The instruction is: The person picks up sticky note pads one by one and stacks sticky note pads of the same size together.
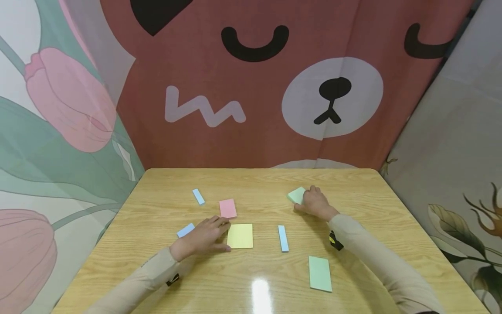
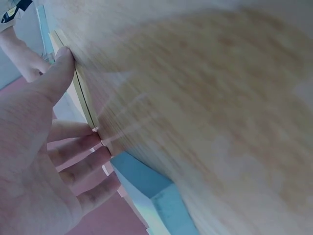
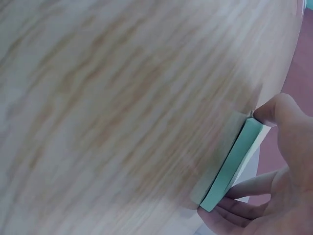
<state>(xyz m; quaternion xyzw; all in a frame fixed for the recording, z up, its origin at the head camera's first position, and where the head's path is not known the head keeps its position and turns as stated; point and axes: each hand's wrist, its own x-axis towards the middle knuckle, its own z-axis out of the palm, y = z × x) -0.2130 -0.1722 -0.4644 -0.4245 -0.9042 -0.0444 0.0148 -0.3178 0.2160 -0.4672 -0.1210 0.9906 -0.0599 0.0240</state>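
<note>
Beige sleeves (image 1: 386, 266), cut off by the lower edge of the head view, reach over a wood-grained tabletop (image 1: 259, 179). Square and pale, a yellow pad (image 1: 241, 236) lies flat near the middle, a dark line running along its edge in the left-wrist view. At its left side, the left grip (image 1: 205, 235) holds it between thumb and index finger, the thumb at the near corner, the finger at the far one. Farther back to the right, the right grip (image 1: 315, 203) pinches a mint-green pad (image 1: 296, 195), turned at an angle, its smooth side edge facing the wrist camera; whether it is lifted cannot be told.

Part of the mint-green pad is hidden behind the right grip. One blue strip (image 1: 185, 230) is partly covered by the left grip; the left-wrist view shows it close by the fingertips, contact unclear. Black wrist pieces (image 1: 335, 240) at the sleeves are hard to make out, and wood grain blurs in both wrist views.

Just beyond the left fingertips lies a pink pad (image 1: 228, 208), with a small blue strip (image 1: 198, 196) farther back at left. Between the hands rests a third blue strip (image 1: 283, 238); a second green pad (image 1: 320, 274) lies nearer at right. Bear-print cloth (image 1: 188, 69) hangs behind, flanked by floral cloth (image 1: 74, 100).
</note>
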